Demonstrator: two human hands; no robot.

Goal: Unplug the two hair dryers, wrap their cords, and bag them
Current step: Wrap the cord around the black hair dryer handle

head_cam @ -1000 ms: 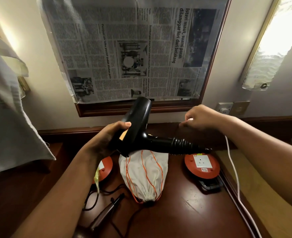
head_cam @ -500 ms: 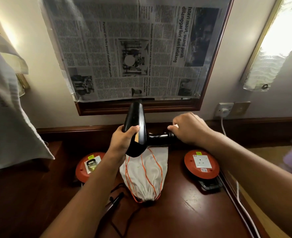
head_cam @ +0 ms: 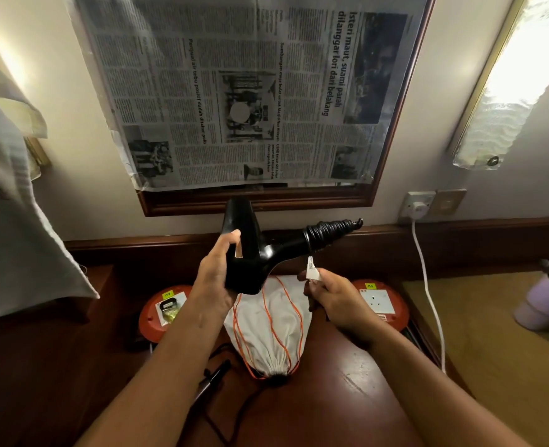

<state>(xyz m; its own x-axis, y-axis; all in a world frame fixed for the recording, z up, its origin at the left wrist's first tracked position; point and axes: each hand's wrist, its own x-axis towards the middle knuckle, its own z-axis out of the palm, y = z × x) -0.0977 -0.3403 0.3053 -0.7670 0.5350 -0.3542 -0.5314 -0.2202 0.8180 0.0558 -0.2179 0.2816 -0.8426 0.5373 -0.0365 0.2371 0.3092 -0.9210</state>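
**Cord wound, loose end the weak spot**

The left hand [head_cam: 216,279] grips the black hair dryer [head_cam: 250,250] by its barrel, up in the air over the bench [head_cam: 347,382]. The cord [head_cam: 329,232] sits coiled tight around the handle. The right hand [head_cam: 334,298] is just below that coil, fingers pinched on a small white tag [head_cam: 311,269] — whether the plug is in that hand too, I cannot tell.

The risk as I read it: the coil has nothing locking it, so if the cord's end slips free, the turns could spring loose and the wrapping starts over. A tug on the tag could do the same.

Below the dryer lies the white drawstring bag [head_cam: 266,330], mouth cinched with orange cord, already bulging — contents hidden, likely the other dryer. No open bag is in sight for this one. A lilac tumbler [head_cam: 544,298] stands lidded off to the right.
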